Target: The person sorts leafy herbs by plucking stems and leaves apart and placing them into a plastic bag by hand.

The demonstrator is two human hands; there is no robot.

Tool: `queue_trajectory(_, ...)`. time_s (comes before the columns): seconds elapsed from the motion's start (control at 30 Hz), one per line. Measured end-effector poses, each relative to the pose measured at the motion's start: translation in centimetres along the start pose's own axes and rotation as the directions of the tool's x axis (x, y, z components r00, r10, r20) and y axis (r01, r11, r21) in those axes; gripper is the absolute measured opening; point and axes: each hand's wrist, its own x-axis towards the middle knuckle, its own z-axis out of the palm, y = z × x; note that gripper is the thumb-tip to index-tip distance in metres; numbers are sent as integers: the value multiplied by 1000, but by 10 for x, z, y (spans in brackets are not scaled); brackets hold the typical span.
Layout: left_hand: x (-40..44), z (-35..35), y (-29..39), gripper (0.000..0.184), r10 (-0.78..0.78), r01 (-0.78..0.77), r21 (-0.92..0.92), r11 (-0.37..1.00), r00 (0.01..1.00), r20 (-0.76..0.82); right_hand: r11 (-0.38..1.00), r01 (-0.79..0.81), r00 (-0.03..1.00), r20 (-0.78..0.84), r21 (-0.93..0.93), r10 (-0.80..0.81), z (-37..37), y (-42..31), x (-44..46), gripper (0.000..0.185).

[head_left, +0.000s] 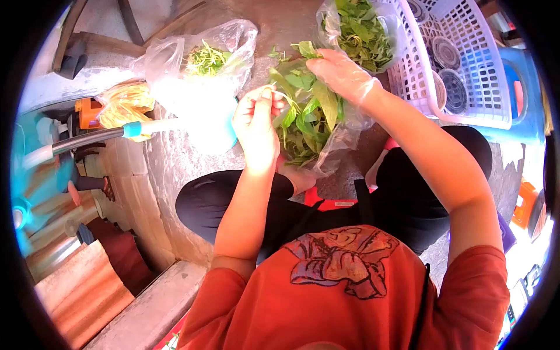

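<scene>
A clear plastic bag of leafy greens (309,125) lies between my knees. Over its left side is my left hand (256,119), closed in a pinch with thumb against fingers; a thin pale strip shows at the fingertips, too small to name. My right hand (341,73), in a see-through plastic glove, reaches over the bag's upper edge. Its fingers are closed at a leafy sprig (305,49), whose leaves stick out past the fingertips. The palm side of this hand is hidden.
Another bag of greens (364,35) lies behind my right hand, beside a white plastic basket (434,87) holding round lids. At left are a bag of thin green stems (207,58), a yellowish bag (125,105) and an overexposed round, blue-edged thing with a handle (87,139).
</scene>
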Motion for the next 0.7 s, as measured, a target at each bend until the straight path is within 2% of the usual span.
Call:
queue_trajectory(0.1, 1, 0, -2, 13, 59, -59, 15, 998, 998, -8, 997, 66, 998, 21, 39, -66, 17, -16, -12, 52)
queue_trajectory(0.13, 0, 2, -2, 12, 81, -81, 26, 996, 997, -18, 991, 97, 988, 116, 88, -107, 28, 2, -3, 57)
queue_trajectory(0.17, -1, 6, -2, 12, 101, -100, 36, 994, 995, -26, 989, 137, 987, 82, 55, -141, 33, -2, -11, 52)
queue_trajectory(0.2, -2, 8, -1, 13, 63, -63, -20, 998, 998, -7, 976, 140, 986, 64, 164, -152, 40, 0, -13, 48)
queue_trajectory(0.23, -2, 9, -1, 12, 77, -77, 5, 997, 997, -12, 952, 145, 985, 46, 271, -163, 45, 4, -13, 43)
queue_trajectory(0.3, -2, 8, 0, 12, 110, -108, 60, 992, 994, -20, 960, 141, 989, 2, 240, -146, 43, 3, -14, 29)
queue_trajectory(0.33, -3, 8, 0, 12, 90, -88, 27, 996, 995, -51, 964, 141, 990, -21, 226, -140, 41, 1, -13, 22)
queue_trajectory(0.43, -2, 7, -6, 12, 67, -78, -84, 993, 990, -122, 947, 320, 945, -67, 11, -319, 36, -2, -14, 26)
queue_trajectory(0.47, -2, 10, -5, 12, 78, -90, -99, 991, 990, -122, 942, 337, 938, -96, 11, -334, 37, -2, -14, 28)
queue_trajectory(0.53, -2, 14, -5, 12, 92, -107, -115, 988, 987, -130, 965, 97, 986, -154, 243, -60, 43, -12, -17, 32)
queue_trajectory(0.57, -1, 16, 0, 14, 99, -122, -180, 976, 987, -130, 935, -25, 984, -155, 355, 85, 44, -15, -18, 34)
queue_trajectory(0.6, 4, 15, 5, 13, 92, -126, -195, 973, 981, -173, 792, -5, 989, -114, 610, 93, 45, -3, -10, 42)
queue_trajectory(0.63, 13, 14, 8, 13, 82, -128, -213, 969, 974, -213, 737, -100, 950, -155, 669, 269, 41, 1, -12, 49)
queue_trajectory(0.7, 43, -2, 13, 11, 7, -54, -266, 962, 985, -175, 522, -113, 950, -62, 846, 307, 25, 9, -5, 46)
